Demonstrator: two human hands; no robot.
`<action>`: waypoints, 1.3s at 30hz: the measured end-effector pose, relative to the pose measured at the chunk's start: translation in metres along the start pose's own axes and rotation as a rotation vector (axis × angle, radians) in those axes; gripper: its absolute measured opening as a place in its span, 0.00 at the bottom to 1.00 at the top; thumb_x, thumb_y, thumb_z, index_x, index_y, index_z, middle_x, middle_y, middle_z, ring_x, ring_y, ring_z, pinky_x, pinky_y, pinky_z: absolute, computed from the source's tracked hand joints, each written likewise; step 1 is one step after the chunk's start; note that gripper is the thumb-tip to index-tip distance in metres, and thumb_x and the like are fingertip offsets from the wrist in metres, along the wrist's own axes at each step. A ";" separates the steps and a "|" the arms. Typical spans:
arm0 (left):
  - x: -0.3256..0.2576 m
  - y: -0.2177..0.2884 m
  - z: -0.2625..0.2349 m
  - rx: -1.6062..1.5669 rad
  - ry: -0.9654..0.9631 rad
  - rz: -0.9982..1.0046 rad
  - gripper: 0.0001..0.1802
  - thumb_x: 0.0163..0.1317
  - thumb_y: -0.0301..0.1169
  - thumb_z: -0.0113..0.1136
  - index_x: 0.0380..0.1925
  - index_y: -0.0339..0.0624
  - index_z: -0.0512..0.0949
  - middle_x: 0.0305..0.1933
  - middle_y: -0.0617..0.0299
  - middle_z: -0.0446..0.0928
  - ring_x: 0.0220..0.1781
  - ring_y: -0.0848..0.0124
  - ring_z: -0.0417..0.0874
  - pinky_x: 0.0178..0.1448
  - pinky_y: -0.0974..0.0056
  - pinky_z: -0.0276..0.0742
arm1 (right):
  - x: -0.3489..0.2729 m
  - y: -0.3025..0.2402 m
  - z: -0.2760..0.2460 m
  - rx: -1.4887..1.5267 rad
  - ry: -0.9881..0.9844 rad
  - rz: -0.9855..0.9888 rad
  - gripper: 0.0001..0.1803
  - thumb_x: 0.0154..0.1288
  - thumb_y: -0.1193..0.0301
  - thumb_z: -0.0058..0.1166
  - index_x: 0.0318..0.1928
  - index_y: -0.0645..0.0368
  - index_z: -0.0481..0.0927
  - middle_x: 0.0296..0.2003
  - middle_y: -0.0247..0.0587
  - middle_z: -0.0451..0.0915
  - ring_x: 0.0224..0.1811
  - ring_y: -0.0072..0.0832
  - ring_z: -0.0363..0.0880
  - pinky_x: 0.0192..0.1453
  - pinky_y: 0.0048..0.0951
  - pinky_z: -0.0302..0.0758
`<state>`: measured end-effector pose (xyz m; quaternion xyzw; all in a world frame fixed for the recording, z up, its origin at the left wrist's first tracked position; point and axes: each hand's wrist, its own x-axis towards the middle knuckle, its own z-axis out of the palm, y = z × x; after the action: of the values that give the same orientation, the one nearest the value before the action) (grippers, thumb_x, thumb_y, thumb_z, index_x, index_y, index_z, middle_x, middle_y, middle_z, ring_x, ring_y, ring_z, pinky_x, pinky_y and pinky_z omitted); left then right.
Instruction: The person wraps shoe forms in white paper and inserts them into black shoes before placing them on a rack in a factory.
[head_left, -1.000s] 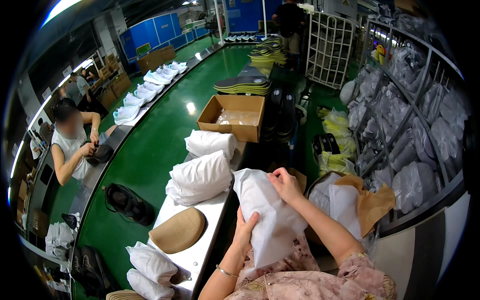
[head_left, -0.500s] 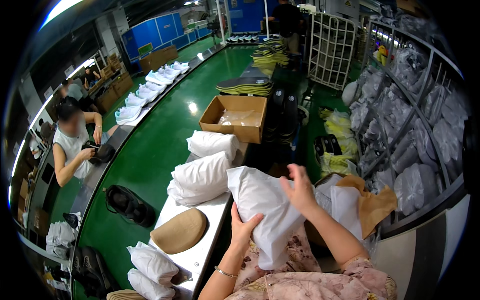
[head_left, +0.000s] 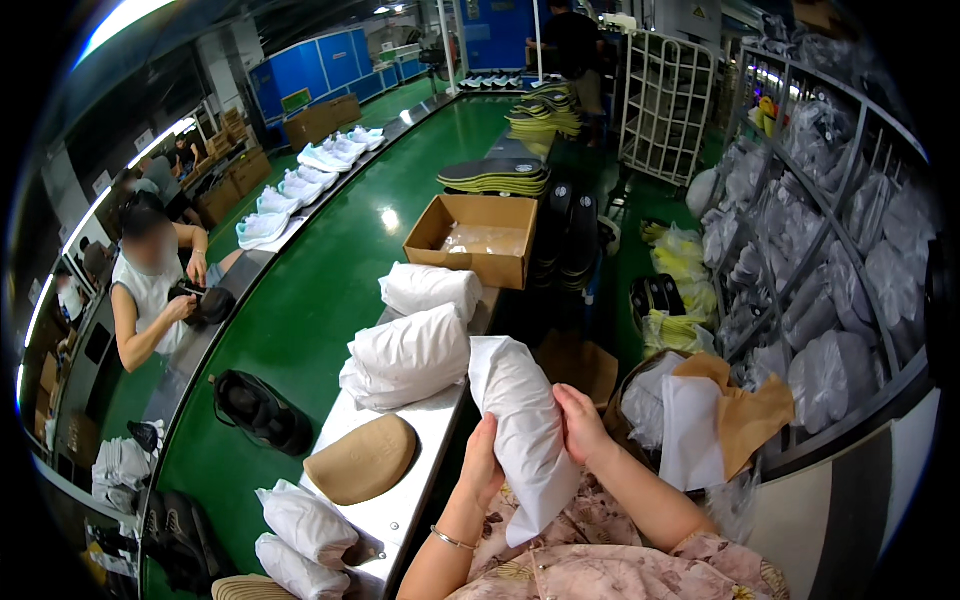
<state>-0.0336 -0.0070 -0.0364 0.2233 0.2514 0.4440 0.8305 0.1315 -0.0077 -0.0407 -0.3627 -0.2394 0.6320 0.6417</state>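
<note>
Lying between opposing fingers (head_left: 572, 408) is a white bundle (head_left: 523, 430).

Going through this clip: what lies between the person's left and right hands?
A bundle in white wrapping lies between the left hand and the right hand, touching both, as the head view shows.

The fisheye (head-worn) looks down and ahead. Left hand (head_left: 483, 462) and right hand (head_left: 587, 430) are near, blue cabinets (head_left: 337, 65) far.

We can read no words; we see a yellow warning triangle (head_left: 700, 13) on a grey panel (head_left: 672, 20) and, seemingly, round white marks (head_left: 561, 190) on black insoles (head_left: 577, 240).
</note>
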 end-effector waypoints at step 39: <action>0.019 0.033 0.065 0.044 0.052 0.189 0.37 0.60 0.58 0.43 0.54 0.35 0.65 0.53 0.53 0.71 0.55 0.61 0.73 0.61 0.59 0.66 | -0.038 -0.089 0.050 -1.099 -0.131 -0.139 0.31 0.48 0.75 0.55 0.55 0.60 0.60 0.46 0.55 0.72 0.49 0.45 0.72 0.52 0.34 0.68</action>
<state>-0.0054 0.0160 0.0294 0.2527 0.2605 0.5205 0.7729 0.1462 -0.0315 0.0645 -0.5872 -0.5965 0.3915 0.3823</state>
